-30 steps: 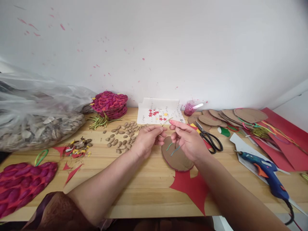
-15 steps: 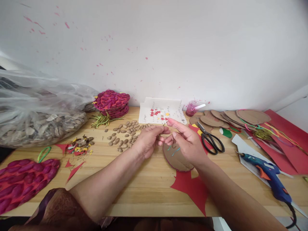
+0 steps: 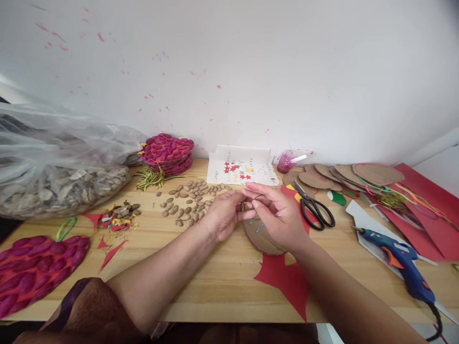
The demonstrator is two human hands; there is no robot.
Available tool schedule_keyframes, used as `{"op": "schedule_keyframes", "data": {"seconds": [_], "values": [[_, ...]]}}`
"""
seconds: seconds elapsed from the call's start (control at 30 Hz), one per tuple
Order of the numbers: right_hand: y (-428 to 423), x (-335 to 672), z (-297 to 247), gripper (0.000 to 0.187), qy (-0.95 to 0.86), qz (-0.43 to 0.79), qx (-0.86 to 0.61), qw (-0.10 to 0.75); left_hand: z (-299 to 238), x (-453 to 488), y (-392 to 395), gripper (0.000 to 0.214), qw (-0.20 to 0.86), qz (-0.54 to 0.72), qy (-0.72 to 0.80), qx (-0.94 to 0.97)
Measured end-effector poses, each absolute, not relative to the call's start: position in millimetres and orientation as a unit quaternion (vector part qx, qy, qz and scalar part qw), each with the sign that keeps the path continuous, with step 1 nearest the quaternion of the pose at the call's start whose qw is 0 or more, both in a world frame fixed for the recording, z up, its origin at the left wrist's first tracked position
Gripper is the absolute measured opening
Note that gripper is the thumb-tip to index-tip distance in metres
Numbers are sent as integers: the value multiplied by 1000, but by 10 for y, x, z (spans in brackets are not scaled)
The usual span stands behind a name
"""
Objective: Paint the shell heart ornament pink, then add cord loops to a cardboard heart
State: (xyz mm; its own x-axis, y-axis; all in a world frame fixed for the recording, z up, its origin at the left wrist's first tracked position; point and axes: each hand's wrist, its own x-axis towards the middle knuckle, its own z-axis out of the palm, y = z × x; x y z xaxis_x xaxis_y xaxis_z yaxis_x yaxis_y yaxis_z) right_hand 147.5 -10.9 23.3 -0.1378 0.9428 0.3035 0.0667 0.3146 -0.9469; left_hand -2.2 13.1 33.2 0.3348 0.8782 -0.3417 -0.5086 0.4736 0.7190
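My left hand and my right hand meet above the middle of the wooden table. Both pinch a thin yellow-green strand between their fingertips. Under them lies a brown cardboard oval with short green and blue strands on it. A red paper leaf shape lies just in front of the oval.
Loose peanut shells lie left of my hands, a big plastic bag of shells at far left. Painted red shell pieces sit at the back and front left. Black scissors, a blue glue gun, cardboard ovals and red paper lie right.
My hands have drawn closer together and slightly lower; my right fingertips have come in to pinch the strand beside my left fingers.
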Motion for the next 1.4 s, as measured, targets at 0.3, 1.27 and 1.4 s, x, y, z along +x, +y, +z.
{"op": "schedule_keyframes", "data": {"seconds": [0.3,1.27,1.4], "values": [[-116,1513,258,28,-681,293,-444,503,320,-9,127,14,749,429,392,319],[94,1687,424,46,-565,447,-533,444,319,-107,182,13,734,427,393,352],[88,1670,413,40,-553,482,-525,432,339,-100,183,14,724,449,396,341]]}}
